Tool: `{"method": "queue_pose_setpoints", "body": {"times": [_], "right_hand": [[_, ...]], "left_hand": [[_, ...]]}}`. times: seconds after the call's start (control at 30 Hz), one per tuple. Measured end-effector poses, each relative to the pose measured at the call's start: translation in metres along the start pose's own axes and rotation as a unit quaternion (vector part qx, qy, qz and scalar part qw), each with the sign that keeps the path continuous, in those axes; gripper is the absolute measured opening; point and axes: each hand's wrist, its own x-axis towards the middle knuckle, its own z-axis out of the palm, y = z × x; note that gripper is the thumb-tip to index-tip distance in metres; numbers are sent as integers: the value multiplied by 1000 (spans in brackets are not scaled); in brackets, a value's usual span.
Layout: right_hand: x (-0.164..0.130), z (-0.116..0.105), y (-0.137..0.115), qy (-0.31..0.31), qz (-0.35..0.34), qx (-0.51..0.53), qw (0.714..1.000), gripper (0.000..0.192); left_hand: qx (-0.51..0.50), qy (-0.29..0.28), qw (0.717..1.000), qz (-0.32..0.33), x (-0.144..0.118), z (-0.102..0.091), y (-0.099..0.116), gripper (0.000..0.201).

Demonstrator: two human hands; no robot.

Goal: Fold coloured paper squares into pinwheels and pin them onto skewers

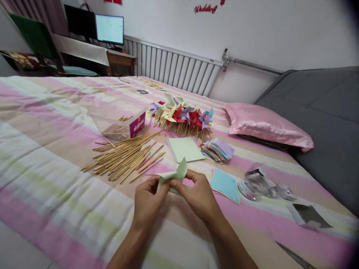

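Your left hand and right hand both pinch a half-folded green paper pinwheel near you, above the striped bed sheet. Far behind lies a heap of finished pinwheels; to the left many wooden sticks and to the right cut paper squares remain unused.

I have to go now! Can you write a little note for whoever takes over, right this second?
Left hand and right hand: both pinch one pale green paper piece, partly folded, above the striped bedsheet.
Nearby: loose wooden sticks, green paper squares, blue paper, stack of cut coloured papers.
Done: a pile of finished pinwheels.
Left: this green piece has no stick yet; many sticks and papers are unused.
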Motion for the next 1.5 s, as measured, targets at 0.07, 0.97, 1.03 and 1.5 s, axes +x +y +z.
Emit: {"method": "queue_pose_setpoints", "body": {"times": [0.07, 0.97, 1.03, 1.5], "right_hand": [[0, 0, 0, -2, 0, 1, 1000, 12], [0, 0, 0, 3, -2, -6, 1000, 13], [-1, 0, 0, 3, -4, -5, 1000, 13], [0, 1, 2, 6, 2, -10, 1000, 15]], "left_hand": [[0, -2, 1000, 3, 1, 0, 0, 9], [20, -3, 1000, 6, 0, 0, 2, 12], [14, -3, 1000, 3, 0, -1, 1, 12], [13, 3, 1000, -9, -1, 1, 3, 15]]}}
